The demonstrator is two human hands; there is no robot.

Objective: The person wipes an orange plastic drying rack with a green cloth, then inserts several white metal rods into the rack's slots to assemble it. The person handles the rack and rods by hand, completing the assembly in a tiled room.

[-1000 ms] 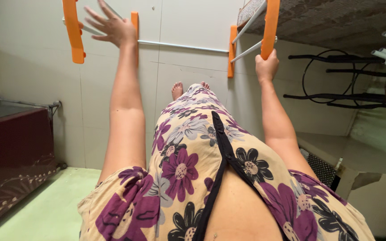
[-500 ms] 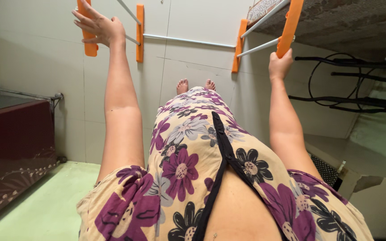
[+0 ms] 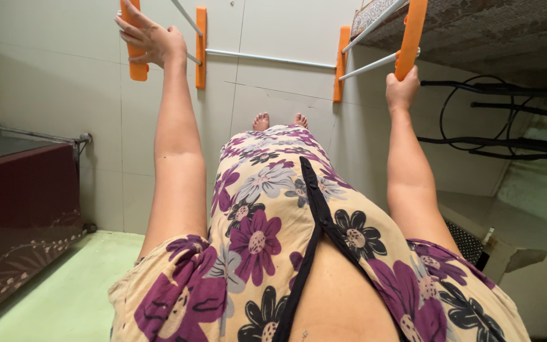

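While the fingers of the left hand (image 3: 150,39) lie spread and only loosely curled over the outer orange bracket (image 3: 135,44), the right hand (image 3: 401,88) is closed in a fist round the lower end of the orange bracket (image 3: 411,38) on its side. Both arms are stretched out from the body, so the folding drying rack is held at its two outer ends above the tiled floor (image 3: 64,82). Its white rods (image 3: 267,58) run between two inner orange brackets (image 3: 201,45) and angle out toward the hands; the frame appears partly opened, not yet standing or laid flat, as far as can be judged. A grey-brown cloth (image 3: 489,31) lies over the right part. The upper ends of the brackets are cut off by the picture's edge, the hinges and any legs are not visible, and the right fingertips are hidden behind the bracket. Bare feet (image 3: 280,120) show beyond the floral dress (image 3: 267,209).
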